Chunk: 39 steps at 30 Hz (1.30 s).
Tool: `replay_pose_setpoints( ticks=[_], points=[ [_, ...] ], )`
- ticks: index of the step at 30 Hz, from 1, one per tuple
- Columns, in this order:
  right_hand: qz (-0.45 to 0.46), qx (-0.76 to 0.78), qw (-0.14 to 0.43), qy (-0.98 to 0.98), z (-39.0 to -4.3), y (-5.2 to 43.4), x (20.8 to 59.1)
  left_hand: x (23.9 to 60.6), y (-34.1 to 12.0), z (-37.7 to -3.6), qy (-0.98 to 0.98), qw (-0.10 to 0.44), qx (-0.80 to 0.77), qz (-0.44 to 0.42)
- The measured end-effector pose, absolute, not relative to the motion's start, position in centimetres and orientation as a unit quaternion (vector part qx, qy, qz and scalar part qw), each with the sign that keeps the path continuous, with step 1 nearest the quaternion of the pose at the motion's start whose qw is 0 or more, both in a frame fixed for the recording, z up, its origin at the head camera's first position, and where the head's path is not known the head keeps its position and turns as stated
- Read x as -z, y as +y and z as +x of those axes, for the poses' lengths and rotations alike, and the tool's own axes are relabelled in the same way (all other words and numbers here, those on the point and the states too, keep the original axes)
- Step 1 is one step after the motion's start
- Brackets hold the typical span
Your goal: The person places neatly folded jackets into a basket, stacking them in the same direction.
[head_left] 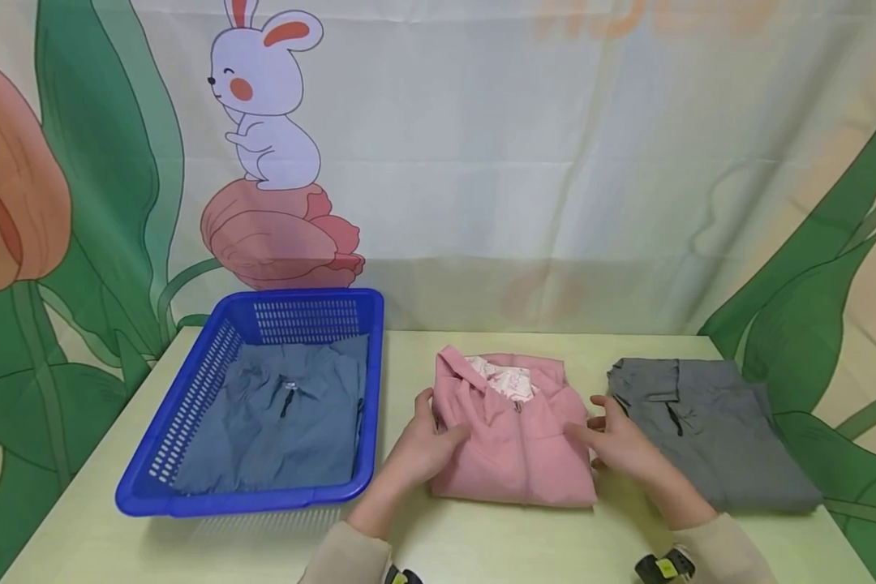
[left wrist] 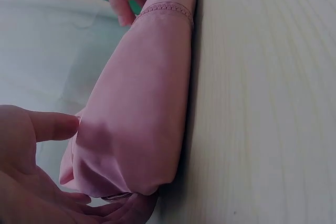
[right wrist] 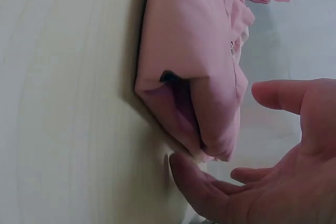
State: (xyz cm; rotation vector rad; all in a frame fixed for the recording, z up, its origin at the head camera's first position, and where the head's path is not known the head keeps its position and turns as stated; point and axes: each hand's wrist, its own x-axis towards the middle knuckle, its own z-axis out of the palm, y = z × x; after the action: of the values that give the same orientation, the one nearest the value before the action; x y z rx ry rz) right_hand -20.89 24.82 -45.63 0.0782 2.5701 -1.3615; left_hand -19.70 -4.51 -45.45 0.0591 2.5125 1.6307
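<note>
A folded pink jacket (head_left: 514, 446) with a patterned lining at its collar lies on the pale table (head_left: 518, 543), between my hands. My left hand (head_left: 423, 446) cups its left edge. In the left wrist view the thumb tip of that hand (left wrist: 31, 171) touches the jacket (left wrist: 142, 103) while its fingers lie along the bottom edge. My right hand (head_left: 620, 442) is at the jacket's right edge. In the right wrist view its fingers (right wrist: 194, 182) lie on the table against the jacket (right wrist: 194, 51), and the thumb stands a little apart from the cloth.
At the left stands a blue plastic basket (head_left: 302, 297) holding a folded blue-grey garment (head_left: 277, 422). A folded dark grey garment (head_left: 715, 430) lies to the right of the jacket, near the table's right edge. A printed curtain hangs behind the table.
</note>
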Motion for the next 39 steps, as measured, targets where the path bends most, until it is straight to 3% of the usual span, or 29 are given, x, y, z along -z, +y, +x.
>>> replay_pose_setpoints(
  ticks=[9,25,39],
  points=[
    [0.052,0.552,0.155,0.818,-21.5,25.1,46.4,45.5,-3.9,-19.9,0.819,0.07,-0.569,0.004],
    [0.05,0.622,0.152,0.767,-22.0,25.1,47.4,45.2,-3.7,-20.6,0.741,0.072,-0.661,-0.093],
    [0.041,0.649,0.168,0.741,-21.1,25.7,46.8,44.4,-3.7,-19.5,0.72,0.087,-0.685,-0.069]
  ],
)
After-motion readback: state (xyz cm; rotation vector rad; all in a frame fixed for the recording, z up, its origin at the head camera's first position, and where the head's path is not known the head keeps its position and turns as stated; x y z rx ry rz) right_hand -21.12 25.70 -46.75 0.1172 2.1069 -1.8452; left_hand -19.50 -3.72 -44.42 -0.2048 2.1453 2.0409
